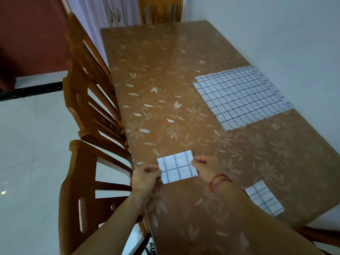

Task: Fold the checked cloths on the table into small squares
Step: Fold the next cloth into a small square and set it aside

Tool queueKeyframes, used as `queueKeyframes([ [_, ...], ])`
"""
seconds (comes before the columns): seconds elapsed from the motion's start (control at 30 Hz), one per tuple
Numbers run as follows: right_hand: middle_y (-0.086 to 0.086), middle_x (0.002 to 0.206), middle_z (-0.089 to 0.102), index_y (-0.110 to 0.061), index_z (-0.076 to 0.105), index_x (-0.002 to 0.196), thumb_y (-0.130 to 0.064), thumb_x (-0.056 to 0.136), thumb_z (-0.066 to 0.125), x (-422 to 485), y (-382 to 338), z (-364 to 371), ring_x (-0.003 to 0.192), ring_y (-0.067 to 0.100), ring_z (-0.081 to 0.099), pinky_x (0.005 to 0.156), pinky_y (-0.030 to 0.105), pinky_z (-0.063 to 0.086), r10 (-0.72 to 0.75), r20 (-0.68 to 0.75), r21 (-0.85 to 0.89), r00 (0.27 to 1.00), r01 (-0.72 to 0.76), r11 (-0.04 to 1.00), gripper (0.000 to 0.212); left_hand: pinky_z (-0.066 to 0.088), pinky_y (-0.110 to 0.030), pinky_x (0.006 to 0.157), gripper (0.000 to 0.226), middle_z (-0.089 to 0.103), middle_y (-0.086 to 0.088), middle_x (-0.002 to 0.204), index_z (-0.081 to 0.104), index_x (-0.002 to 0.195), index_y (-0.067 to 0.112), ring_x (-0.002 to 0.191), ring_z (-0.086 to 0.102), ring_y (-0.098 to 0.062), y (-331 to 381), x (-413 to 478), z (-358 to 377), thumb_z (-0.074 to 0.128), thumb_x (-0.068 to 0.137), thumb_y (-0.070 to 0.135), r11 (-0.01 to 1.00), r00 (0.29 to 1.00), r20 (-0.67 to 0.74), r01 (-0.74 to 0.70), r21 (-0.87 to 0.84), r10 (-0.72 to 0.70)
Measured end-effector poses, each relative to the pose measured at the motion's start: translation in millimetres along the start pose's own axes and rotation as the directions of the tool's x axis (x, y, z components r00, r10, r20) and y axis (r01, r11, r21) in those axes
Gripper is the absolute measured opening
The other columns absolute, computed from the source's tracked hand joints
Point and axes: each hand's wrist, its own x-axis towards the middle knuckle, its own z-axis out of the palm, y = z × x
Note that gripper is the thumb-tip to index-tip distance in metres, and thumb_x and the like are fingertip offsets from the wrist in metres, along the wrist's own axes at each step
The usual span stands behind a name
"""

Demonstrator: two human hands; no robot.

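Near the table's (184, 80) left edge, a folded cloth (177, 166) is pinched between the left hand (145, 176) and right hand (207, 167), one at each side.

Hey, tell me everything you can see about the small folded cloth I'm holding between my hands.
The small folded cloth is white with a thin dark grid, folded into a compact rectangle. It looks like thin, soft fabric, with layered edges showing at its near left corner. It lies about flat, slightly turned, by the table's left edge; whether it rests on the top or hangs just above is unclear. The left hand pinches its left edge, the right hand its right edge.
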Motion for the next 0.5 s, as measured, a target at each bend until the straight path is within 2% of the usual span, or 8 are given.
queueKeyframes([
  [0.1, -0.005, 0.073, 0.071, -0.034, 0.069, 0.061, -0.016, 0.082, 0.068, 18, 2, 10, 0.082, 0.021, 0.069, 0.077, 0.039, 0.058, 0.022, -0.002, -0.034, 1.000, -0.022, 0.999, 0.028, 0.060, -0.036, 0.074, 0.008, 0.074, 0.001, 0.076, 0.073, 0.078, 0.016, 0.074, 0.071, -0.015, -2, 17, 3, 0.079, 0.075, 0.011, 0.998, 0.999, -0.039, 0.000, 0.069, 0.003],
  [0.23, -0.012, 0.069, 0.068, -0.021, 0.077, 0.081, -0.014, 0.078, 0.072, 43, 2, 20, 0.080, 0.016, 0.067, 0.079, 0.031, 0.054, 0.021, -0.057, -0.040, 0.998, -0.023, 0.999, 0.008, 0.060, -0.043, 0.074, 0.010, 0.073, 0.005, 0.073, 0.072, 0.073, 0.021, 0.073, 0.071, -0.017, 1, 36, 7, 0.080, 0.073, 0.014, 0.997, 0.998, -0.057, 0.010, 0.074, -0.006],
  [0.3, -0.007, 0.069, 0.070, -0.018, 0.078, 0.081, -0.014, 0.077, 0.072, 53, 3, 25, 0.077, 0.015, 0.066, 0.077, 0.030, 0.053, 0.001, -0.053, -0.072, 0.999, -0.005, 0.997, 0.008, 0.060, -0.042, 0.072, 0.012, 0.073, 0.002, 0.072, 0.072, 0.071, 0.019, 0.071, 0.071, -0.019, 1, 45, 10, 0.079, 0.074, 0.010, 0.998, 0.997, -0.078, 0.011, 0.065, -0.006],
  [0.4, -0.002, 0.069, 0.071, -0.022, 0.076, 0.073, -0.014, 0.078, 0.069, 64, 5, 33, 0.074, 0.014, 0.066, 0.073, 0.029, 0.052, 0.004, -0.031, -0.087, 1.000, -0.007, 0.996, 0.011, 0.061, -0.042, 0.069, 0.011, 0.073, -0.003, 0.072, 0.071, 0.072, 0.014, 0.067, 0.071, -0.022, 0, 56, 13, 0.077, 0.075, 0.006, 0.998, 0.995, -0.094, 0.029, 0.062, -0.023],
  [0.5, 0.011, 0.079, 0.072, -0.011, 0.075, 0.083, -0.010, 0.080, 0.063, 74, 6, 37, 0.072, 0.019, 0.066, 0.066, 0.028, 0.050, -0.035, 0.008, -0.150, 0.999, 0.036, 0.988, 0.012, 0.061, -0.041, 0.068, 0.011, 0.073, -0.002, 0.073, 0.071, 0.072, 0.015, 0.067, 0.072, -0.020, -2, 65, 14, 0.078, 0.076, 0.008, 0.996, 0.994, -0.107, 0.031, 0.089, -0.022],
])
